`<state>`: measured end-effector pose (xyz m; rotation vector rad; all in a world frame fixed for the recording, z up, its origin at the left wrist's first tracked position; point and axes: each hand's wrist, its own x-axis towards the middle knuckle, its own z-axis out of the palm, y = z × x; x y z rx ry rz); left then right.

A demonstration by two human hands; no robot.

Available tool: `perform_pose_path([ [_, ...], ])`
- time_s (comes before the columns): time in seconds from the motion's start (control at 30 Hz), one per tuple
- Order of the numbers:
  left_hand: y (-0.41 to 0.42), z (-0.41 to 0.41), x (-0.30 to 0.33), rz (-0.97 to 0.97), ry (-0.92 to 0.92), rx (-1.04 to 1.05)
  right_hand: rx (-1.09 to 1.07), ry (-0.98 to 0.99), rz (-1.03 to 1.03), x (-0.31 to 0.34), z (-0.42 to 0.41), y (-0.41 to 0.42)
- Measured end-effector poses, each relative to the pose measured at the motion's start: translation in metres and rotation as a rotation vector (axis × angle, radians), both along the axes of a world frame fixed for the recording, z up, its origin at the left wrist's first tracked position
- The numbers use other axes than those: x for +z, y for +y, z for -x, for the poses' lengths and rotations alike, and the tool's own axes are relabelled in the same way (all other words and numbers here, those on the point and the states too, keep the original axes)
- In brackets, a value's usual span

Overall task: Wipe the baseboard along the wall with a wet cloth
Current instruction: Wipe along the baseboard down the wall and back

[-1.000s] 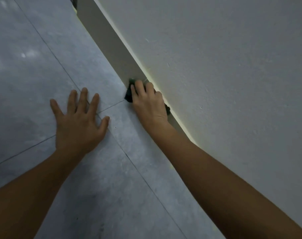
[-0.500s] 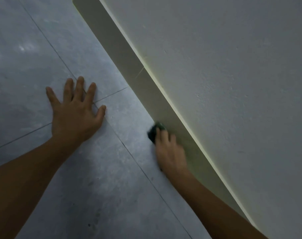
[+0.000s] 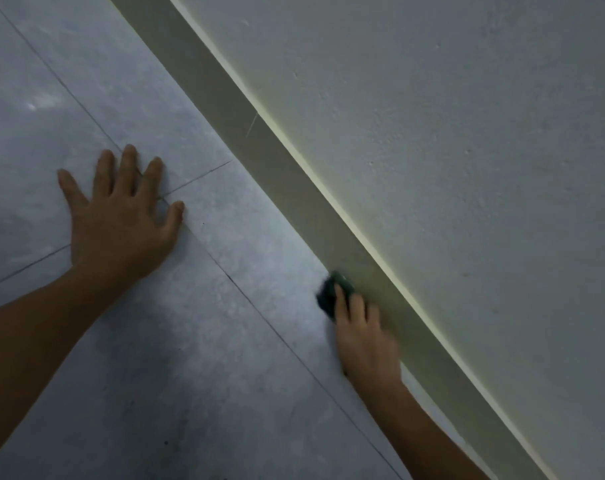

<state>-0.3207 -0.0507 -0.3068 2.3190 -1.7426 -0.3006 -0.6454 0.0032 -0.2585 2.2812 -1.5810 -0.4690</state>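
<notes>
A grey-green baseboard [image 3: 259, 140] runs diagonally from the top left to the bottom right, between the tiled floor and the white wall. My right hand [image 3: 363, 334] presses a dark green cloth [image 3: 330, 294] against the baseboard's lower part, where it meets the floor. Only the cloth's front end shows past my fingertips; the rest is under the hand. My left hand [image 3: 121, 216] lies flat on the floor tiles, fingers spread, well to the left of the baseboard and holding nothing.
Glossy grey floor tiles [image 3: 155, 375] with thin dark grout lines fill the left and bottom. The rough white wall [image 3: 467, 168] fills the right. A thin pale scratch [image 3: 252, 125] marks the baseboard farther up.
My right hand has slid the cloth back along the baseboard toward me, from beside the tile joint to a spot lower right. The left hand stays planted on the floor.
</notes>
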Motion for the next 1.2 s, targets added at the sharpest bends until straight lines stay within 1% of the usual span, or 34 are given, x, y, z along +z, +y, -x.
perform_pose_path([
  [0.07,0.002,0.003,0.001,0.053,0.008,-0.013,-0.049,0.051,-0.039,0.003,0.029,0.015],
  [0.1,0.005,0.011,0.002,0.085,0.010,-0.043,-0.033,0.036,-0.042,0.001,0.031,0.014],
  [0.13,0.009,0.022,0.002,0.111,0.016,-0.073,0.005,0.002,-0.033,-0.001,0.026,0.008],
  [0.23,0.028,0.085,0.000,0.140,0.066,-0.191,0.162,-0.074,0.093,-0.009,-0.021,-0.032],
  [0.33,0.034,0.121,-0.002,0.077,0.048,-0.202,0.218,0.026,0.127,-0.010,-0.059,-0.066],
  [0.4,0.032,0.125,-0.004,0.055,0.045,-0.189,0.256,0.105,0.144,-0.005,-0.051,-0.070],
  [0.47,0.034,0.123,-0.006,0.040,0.046,-0.195,0.328,0.177,0.152,0.012,-0.030,-0.057],
  [0.57,0.034,0.121,-0.004,0.027,0.036,-0.187,0.454,0.168,0.281,0.045,-0.009,-0.051],
  [0.63,0.033,0.120,-0.004,0.035,0.021,-0.181,0.445,0.147,0.325,0.055,-0.012,-0.059],
  [0.7,0.034,0.121,-0.003,0.038,0.028,-0.189,0.465,0.185,0.301,0.044,-0.017,-0.058],
  [0.77,0.035,0.122,-0.004,0.041,0.040,-0.184,0.443,0.307,0.219,0.023,-0.009,-0.046],
  [0.83,0.033,0.120,-0.003,0.044,0.042,-0.181,0.401,0.353,0.123,0.016,0.007,-0.033],
  [0.9,0.032,0.120,-0.004,0.048,0.043,-0.179,0.397,0.303,0.132,0.026,0.014,-0.028],
  [1.03,0.035,0.121,-0.005,0.038,0.046,-0.169,0.339,0.249,0.296,0.039,-0.016,-0.045],
  [1.1,0.037,0.123,-0.004,0.043,0.049,-0.167,0.317,0.253,0.271,0.027,-0.028,-0.051],
  [1.17,0.036,0.123,-0.002,0.046,0.047,-0.168,0.299,0.258,0.195,0.014,-0.026,-0.046],
  [1.2,0.035,0.123,-0.002,0.049,0.044,-0.170,0.281,0.230,0.156,0.010,-0.019,-0.039],
])
